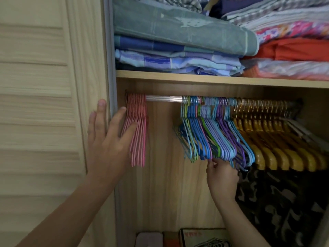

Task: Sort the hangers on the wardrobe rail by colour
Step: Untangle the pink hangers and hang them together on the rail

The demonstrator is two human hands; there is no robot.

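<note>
Here, the pink hangers [138, 132] are bunched at the rail's [163, 99] far left and steadied by the left hand [108, 139], fingers straight and spread against them. Bare, ribbed, shiny rail is seen between this bunch and the mixed blue, green and purple hangers [211, 132], thin coated-wire shapes. Their lower ends are pinched by the right hand [221, 177]. A stray pink one is probably best singled out, unhooked cleanly and carried left. Chunky glossy yellow hangers [277, 139] are packed furthest right.
</note>
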